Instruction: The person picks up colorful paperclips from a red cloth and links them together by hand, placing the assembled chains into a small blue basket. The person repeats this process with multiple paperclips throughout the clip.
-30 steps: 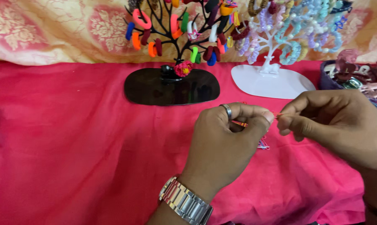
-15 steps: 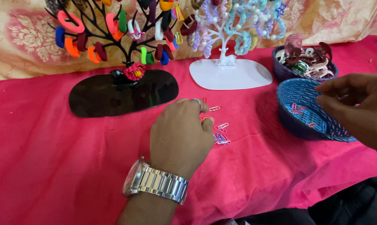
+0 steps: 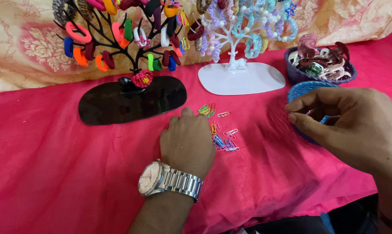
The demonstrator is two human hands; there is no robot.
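our left hand (image 3: 188, 143) resting loosely curled on the pink cloth (image 3: 53, 173) beside scattered coloured paper clips (image 3: 220, 130), our right hand (image 3: 347, 121) with fingers pinched, whether grasping anything we cannot tell, over the blue basket (image 3: 304, 89) near the cloth's right edge

Two hands are showing: the left hand (image 3: 188, 141) and the right hand (image 3: 347, 121). One watch (image 3: 155, 177) is sitting on the left wrist. Two tree stands are standing on the cloth, one black tree (image 3: 131, 56) and one white tree (image 3: 239, 39). Two bowls are sitting at the right, a purple bowl (image 3: 298, 73) and a blue bowl (image 3: 302, 91). Roughly a dozen paper clips (image 3: 220, 130) are lying loose; the exact number is hard to tell. One pink cloth (image 3: 53, 173) is covering the table.
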